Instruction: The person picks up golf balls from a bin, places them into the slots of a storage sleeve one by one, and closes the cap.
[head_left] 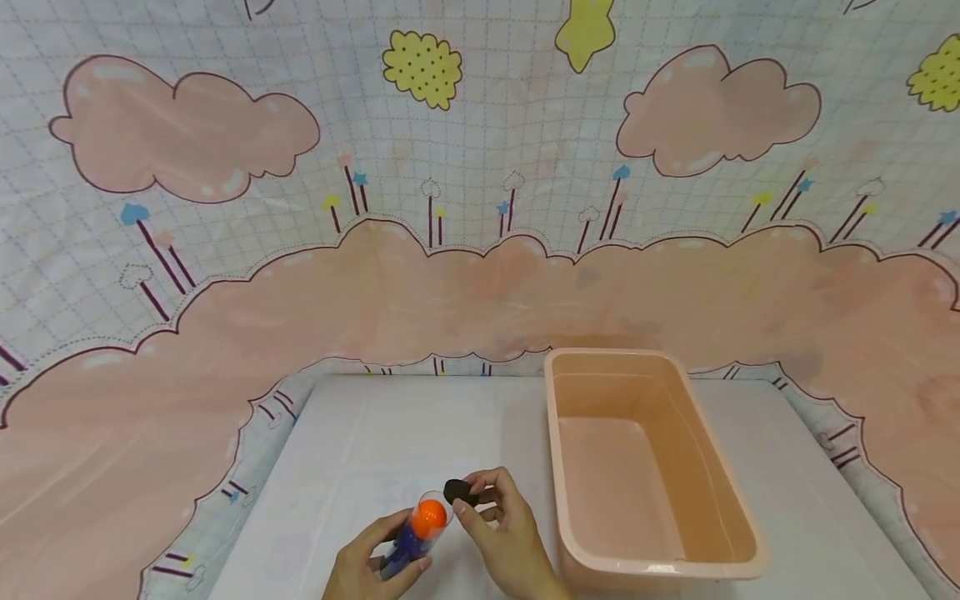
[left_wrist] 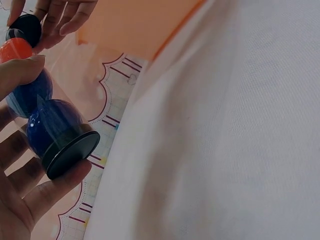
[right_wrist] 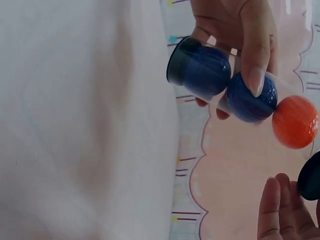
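Note:
A clear tube [head_left: 422,543] is gripped in my left hand [head_left: 363,560], tilted with its open end up and to the right. Inside sit two blue balls, a lower one [right_wrist: 207,72] and an upper one [right_wrist: 251,97], with an orange ball [head_left: 430,518] at the open end. A black cap [left_wrist: 72,155] closes the tube's bottom, close to a fingertip of the left hand. My right hand [head_left: 510,537] pinches a second black cap [head_left: 461,492] between thumb and fingers, right beside the tube's mouth.
To the right of my hands stands a deep peach-coloured plastic tub [head_left: 558,467] on the white table [head_left: 360,450]. Behind and around the table hangs a cloth [head_left: 465,292] printed with clouds and stars.

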